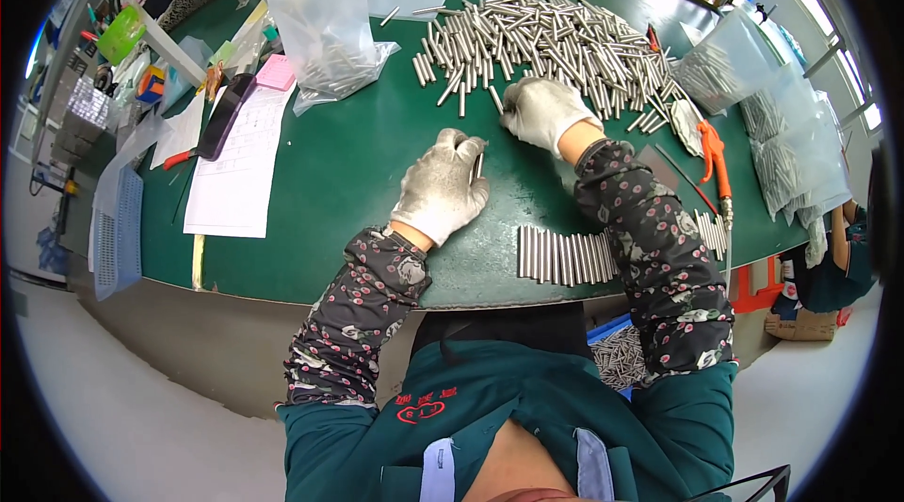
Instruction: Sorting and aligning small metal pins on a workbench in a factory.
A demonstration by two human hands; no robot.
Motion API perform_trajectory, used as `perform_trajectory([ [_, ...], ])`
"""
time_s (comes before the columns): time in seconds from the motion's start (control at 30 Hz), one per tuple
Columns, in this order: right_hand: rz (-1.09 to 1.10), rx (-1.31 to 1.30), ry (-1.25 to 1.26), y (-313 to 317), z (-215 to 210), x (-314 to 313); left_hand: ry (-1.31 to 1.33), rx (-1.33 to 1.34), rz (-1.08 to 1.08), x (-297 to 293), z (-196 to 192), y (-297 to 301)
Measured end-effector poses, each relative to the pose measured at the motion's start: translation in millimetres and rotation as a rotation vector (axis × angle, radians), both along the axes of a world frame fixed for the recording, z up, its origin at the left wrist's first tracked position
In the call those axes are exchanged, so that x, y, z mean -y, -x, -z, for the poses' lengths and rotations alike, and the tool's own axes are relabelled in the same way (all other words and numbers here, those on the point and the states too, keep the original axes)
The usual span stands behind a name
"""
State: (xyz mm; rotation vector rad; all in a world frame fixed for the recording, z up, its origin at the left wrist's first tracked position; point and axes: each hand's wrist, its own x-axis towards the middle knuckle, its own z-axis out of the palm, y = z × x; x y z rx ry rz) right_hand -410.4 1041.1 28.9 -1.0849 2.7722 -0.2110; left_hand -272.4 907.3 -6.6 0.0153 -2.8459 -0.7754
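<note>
My left hand (441,186), in a whitish work glove, is closed over the green tabletop with a short metal pin (478,166) between thumb and fingers. Farther out, my gloved right hand (546,114) is closed at the near edge of a large heap of metal pins (541,36). Its fingertips are on one pin (496,100) that sticks out to their left. Close to the table's front edge, a row of pins (565,257) lies side by side; my right forearm hides part of it. The row shows again at its right end (711,234).
On the left are a bag of pins (330,40), paper sheets (240,163), a dark case (228,116) and a blue basket (118,229). To the right lie an orange air gun (714,158) and bagged pins (777,153). A bin of pins (619,358) stands below the edge.
</note>
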Motion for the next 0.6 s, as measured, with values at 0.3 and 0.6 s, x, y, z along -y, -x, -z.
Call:
perform_trajectory([
  [0.3, -0.031, -0.199, 0.076, -1, 6, 3, -0.016, -0.023, -0.074, 0, -2, 2],
  [0.6, -0.393, -0.305, 0.072, 14, 12, 8, 0.044, 0.028, -0.208, 39, -22, 60],
])
